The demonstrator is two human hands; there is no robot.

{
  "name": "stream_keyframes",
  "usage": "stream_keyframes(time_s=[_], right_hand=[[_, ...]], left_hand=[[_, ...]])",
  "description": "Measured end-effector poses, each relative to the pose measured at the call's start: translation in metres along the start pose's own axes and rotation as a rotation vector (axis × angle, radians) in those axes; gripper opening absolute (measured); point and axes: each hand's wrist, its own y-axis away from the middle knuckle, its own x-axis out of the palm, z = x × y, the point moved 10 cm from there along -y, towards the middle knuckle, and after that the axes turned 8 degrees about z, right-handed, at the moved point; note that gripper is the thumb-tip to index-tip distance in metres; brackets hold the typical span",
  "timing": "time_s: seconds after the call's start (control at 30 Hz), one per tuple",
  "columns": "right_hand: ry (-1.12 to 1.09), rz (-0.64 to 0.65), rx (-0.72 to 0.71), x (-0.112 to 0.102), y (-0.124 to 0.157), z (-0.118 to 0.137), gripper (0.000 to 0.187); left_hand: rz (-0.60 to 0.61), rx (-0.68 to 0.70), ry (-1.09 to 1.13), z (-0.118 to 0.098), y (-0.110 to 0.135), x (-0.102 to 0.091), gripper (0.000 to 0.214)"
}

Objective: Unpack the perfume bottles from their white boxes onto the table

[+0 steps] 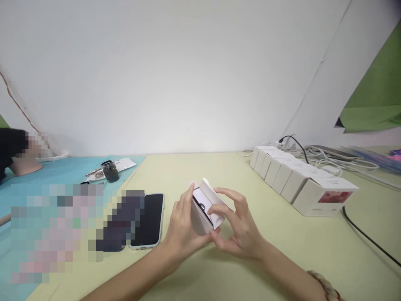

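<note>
A small white cardboard box (205,211), tilted and with its flap raised, is held above the table in front of me. Inside its opening I see white and black contents with a dark round spot, too small to name. My left hand (183,217) wraps around the box's left side. On the other side, my right hand (239,228) grips the box with the thumb at its lower edge, one finger at the opening and another by the raised flap.
A row of several white boxes (316,188) stands at the right, with cables (354,163) behind. A phone (148,221) lies left of my hands beside a blurred patch. Farther left are a dark jar (110,171), a blue mat (84,165) and a person's arm (25,163).
</note>
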Motion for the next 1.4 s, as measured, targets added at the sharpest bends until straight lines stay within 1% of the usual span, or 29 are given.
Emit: stream_keyframes(time_s=[0.13, 0.2, 0.23, 0.3, 0.4, 0.5, 0.6, 0.67, 0.77, 0.83, 0.9, 1.0, 1.1, 1.2, 1.3, 1.4], right_hand=[[-0.012, -0.139, -0.047, -0.019, 0.002, 0.006, 0.009], [0.007, -0.167, -0.071, -0.023, 0.002, 0.01, 0.009], [0.017, -0.163, -0.084, -0.023, 0.001, 0.012, 0.009], [0.036, -0.135, -0.084, -0.02, -0.001, 0.013, 0.009], [0.047, -0.097, 0.002, -0.016, -0.004, 0.003, 0.013], [0.056, -0.08, 0.094, -0.014, -0.004, -0.009, 0.015], [0.04, -0.053, 0.188, -0.011, -0.003, -0.02, 0.01], [0.016, -0.044, 0.241, -0.009, -0.001, -0.024, 0.013], [0.006, -0.056, 0.246, -0.008, 0.0, -0.022, 0.017], [0.017, -0.072, 0.211, -0.01, 0.0, -0.017, 0.015], [0.044, -0.083, 0.172, -0.011, 0.0, -0.013, 0.018], [0.081, -0.034, 0.158, -0.008, -0.002, -0.014, 0.03], [0.06, 0.069, 0.233, -0.002, -0.004, -0.027, 0.033], [0.019, 0.182, 0.283, 0.005, -0.006, -0.036, 0.036], [-0.001, 0.277, 0.255, 0.012, -0.005, -0.038, 0.034], [-0.005, 0.337, 0.227, 0.021, -0.002, -0.04, 0.025]], left_hand=[[-0.002, 0.15, -0.168, -0.014, 0.003, -0.003, 0.096], [0.003, 0.228, -0.257, -0.018, 0.003, -0.003, 0.093], [0.005, 0.246, -0.293, -0.018, 0.003, -0.003, 0.091], [-0.008, 0.228, -0.339, -0.013, 0.0, -0.005, 0.09], [-0.031, 0.166, -0.361, -0.005, -0.003, -0.008, 0.09], [-0.02, 0.157, -0.374, -0.004, -0.005, -0.006, 0.09], [-0.02, 0.152, -0.374, -0.005, -0.005, -0.006, 0.09], [-0.018, 0.149, -0.374, -0.006, -0.005, -0.006, 0.09], [-0.006, 0.152, -0.385, -0.008, -0.005, -0.005, 0.088], [0.001, 0.158, -0.393, -0.01, -0.005, -0.003, 0.086], [0.002, 0.168, -0.397, -0.011, -0.004, -0.002, 0.085], [0.018, 0.172, -0.394, -0.011, -0.003, 0.001, 0.083], [0.035, 0.162, -0.374, -0.009, -0.003, 0.003, 0.082], [0.058, 0.196, -0.347, -0.01, -0.002, 0.006, 0.081], [0.086, 0.256, -0.299, -0.014, 0.0, 0.01, 0.083], [0.138, 0.252, -0.256, -0.011, 0.0, 0.016, 0.084]])
